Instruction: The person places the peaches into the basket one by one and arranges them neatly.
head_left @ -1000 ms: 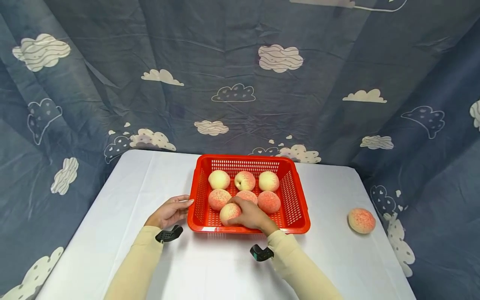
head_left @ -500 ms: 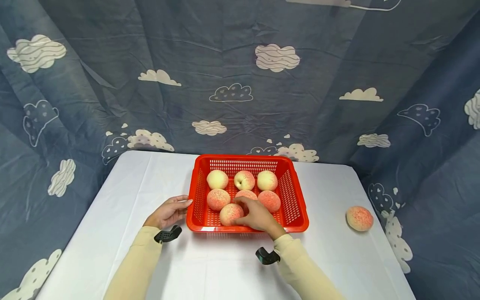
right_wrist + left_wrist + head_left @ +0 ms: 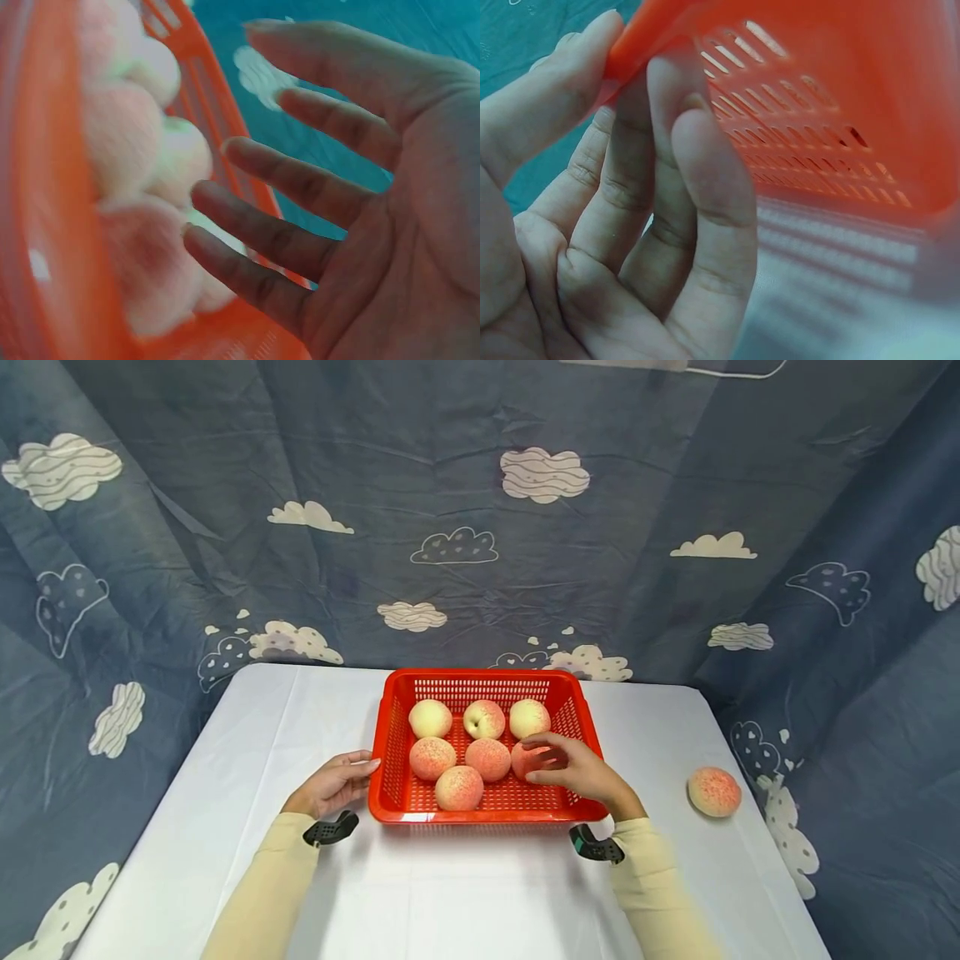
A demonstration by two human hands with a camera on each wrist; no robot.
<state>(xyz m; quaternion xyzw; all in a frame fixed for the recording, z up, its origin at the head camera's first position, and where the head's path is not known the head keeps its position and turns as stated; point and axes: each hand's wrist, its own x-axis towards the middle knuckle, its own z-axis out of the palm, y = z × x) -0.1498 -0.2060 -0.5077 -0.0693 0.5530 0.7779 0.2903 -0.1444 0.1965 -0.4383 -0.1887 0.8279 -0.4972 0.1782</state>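
Note:
A red plastic basket [image 3: 487, 817] holds several peaches in rows, with one peach [image 3: 459, 789] alone at the front. My left hand [image 3: 333, 785] grips the basket's left rim; in the left wrist view its thumb [image 3: 570, 79] lies on one side of the rim and the fingers curl against the other. Over the right part of the basket, my right hand [image 3: 581, 770] is spread and holds nothing. It partly covers a reddish peach [image 3: 519, 761] in the head view. The right wrist view shows its fingers [image 3: 292, 180] apart, beside the blurred peaches [image 3: 120, 135].
Another peach [image 3: 715, 792] lies on the white-covered table [image 3: 480, 893] near its right edge. A dark blue curtain [image 3: 450, 460] with cloud prints hangs behind the table. Each wrist wears a black band.
My right hand has let go of the front peach, which stays in the basket, and has moved right. My left hand keeps its grip on the rim. The head view has shifted slightly.

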